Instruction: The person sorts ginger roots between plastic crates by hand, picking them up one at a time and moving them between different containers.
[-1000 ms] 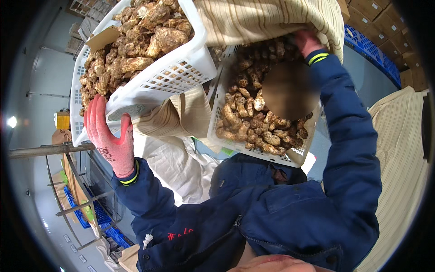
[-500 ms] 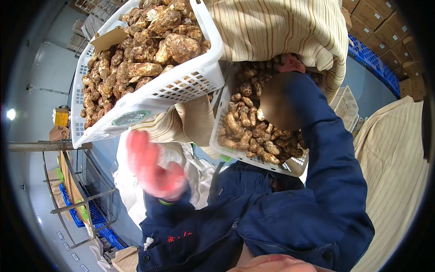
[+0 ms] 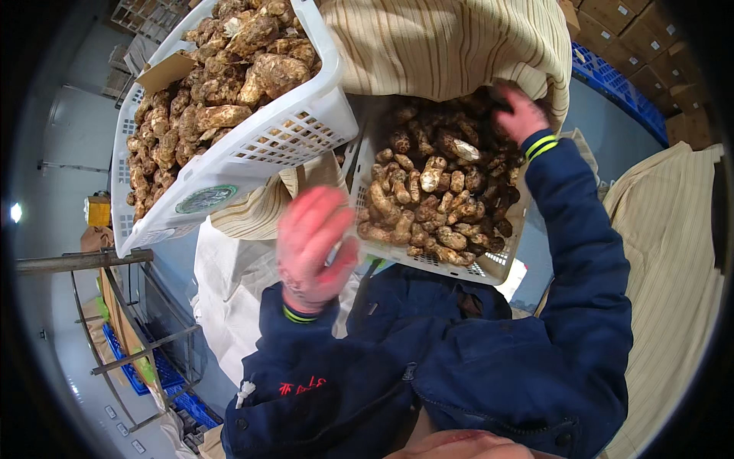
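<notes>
My left hand (image 3: 312,249), in a pink glove, is raised in front of the left basket with fingers spread and nothing in it. My right hand (image 3: 521,116), also in a pink glove, reaches to the far right of the white basket (image 3: 501,271). Its thumb and fingers are apart; the fingertips are partly lost in shadow beside the striped cloth (image 3: 451,53). Brown and cream knobbly, root-like produce (image 3: 401,187) fills that basket, with some smaller pieces near me. A whitish piece (image 3: 461,148) lies on top in the middle.
A second white basket (image 3: 252,164), tilted at the left, holds larger knobbly produce (image 3: 222,84) and a cardboard piece (image 3: 167,70). White sacking (image 3: 229,291) lies below it. More striped cloth (image 3: 665,252) hangs at right. Cartons (image 3: 634,46) stand on a blue pallet (image 3: 619,92). A metal frame (image 3: 145,352) is at left.
My left hand has moved right and away from me, toward the right basket. My right forearm has swung outward, uncovering more of the produce. The view has shifted slightly.
</notes>
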`<state>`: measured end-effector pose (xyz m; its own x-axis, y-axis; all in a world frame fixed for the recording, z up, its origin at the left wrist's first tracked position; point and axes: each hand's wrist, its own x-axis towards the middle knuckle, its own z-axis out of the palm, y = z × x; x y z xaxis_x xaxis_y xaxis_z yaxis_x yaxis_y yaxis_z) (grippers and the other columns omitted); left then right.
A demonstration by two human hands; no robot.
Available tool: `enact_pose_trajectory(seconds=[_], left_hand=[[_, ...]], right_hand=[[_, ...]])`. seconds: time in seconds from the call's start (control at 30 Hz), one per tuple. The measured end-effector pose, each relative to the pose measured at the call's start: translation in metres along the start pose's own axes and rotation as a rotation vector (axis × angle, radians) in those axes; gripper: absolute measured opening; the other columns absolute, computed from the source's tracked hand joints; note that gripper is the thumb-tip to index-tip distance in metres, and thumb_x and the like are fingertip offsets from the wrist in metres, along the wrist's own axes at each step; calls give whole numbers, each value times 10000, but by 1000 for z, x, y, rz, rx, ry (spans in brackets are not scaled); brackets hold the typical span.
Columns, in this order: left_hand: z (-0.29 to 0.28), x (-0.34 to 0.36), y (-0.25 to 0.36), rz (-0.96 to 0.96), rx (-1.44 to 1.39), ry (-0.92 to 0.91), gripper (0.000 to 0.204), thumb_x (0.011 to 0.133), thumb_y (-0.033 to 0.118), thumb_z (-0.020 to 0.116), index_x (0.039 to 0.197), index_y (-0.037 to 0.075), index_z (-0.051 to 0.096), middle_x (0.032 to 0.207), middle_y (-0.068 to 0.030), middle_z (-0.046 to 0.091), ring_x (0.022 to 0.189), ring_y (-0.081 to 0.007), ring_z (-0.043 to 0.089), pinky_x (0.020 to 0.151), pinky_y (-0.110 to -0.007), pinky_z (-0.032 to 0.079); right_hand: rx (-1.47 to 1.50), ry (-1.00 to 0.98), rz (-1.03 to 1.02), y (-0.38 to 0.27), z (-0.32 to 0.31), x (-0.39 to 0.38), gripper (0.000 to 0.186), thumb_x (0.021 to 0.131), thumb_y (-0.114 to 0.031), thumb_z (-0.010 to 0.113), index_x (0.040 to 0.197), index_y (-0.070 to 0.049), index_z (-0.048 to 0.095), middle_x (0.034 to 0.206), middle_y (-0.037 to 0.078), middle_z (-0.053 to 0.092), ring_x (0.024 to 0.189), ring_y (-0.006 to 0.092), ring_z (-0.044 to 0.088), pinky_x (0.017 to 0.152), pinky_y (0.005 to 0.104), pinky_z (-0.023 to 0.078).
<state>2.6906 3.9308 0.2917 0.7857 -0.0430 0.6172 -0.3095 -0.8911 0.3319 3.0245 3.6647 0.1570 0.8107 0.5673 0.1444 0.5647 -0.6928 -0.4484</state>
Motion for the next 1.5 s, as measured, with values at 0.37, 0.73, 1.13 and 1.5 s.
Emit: enact_pose_trajectory(seconds=[0.37,0.73,1.13,1.5], left_hand=[[-185,-37,-100,-512,357,982,439,965,226,493,1309,-39,431,1281,-136,500,1150,-206,473,1008,-306,341],[-107,-100,-65,-584,24,801,312,956,111,414,1182,-82,509,1169,-186,571,1065,-244,557,951,-346,419],[117,-186,5,-1069,-1363,-558,479,988,408,393,1192,-6,522,1079,-114,627,969,-185,596,857,-293,452],[166,-161,47,-1597,-1249,82,425,904,368,589,1110,-4,584,894,-61,614,746,-148,620,596,-246,493]], right_hand=[[1113,-41,118,-108,-60,8,358,952,-283,519,1227,-57,564,1021,51,654,871,119,614,744,236,458],[1083,-275,74,-149,-52,16,393,937,-273,544,1249,-34,538,1042,55,645,884,129,608,754,257,468],[-196,150,-254,45,25,20,449,775,-64,509,1220,-111,549,1207,175,546,1131,372,492,962,404,411],[-374,85,-199,66,33,88,345,875,-246,515,1190,-109,547,1232,182,533,1131,366,492,968,452,385]])
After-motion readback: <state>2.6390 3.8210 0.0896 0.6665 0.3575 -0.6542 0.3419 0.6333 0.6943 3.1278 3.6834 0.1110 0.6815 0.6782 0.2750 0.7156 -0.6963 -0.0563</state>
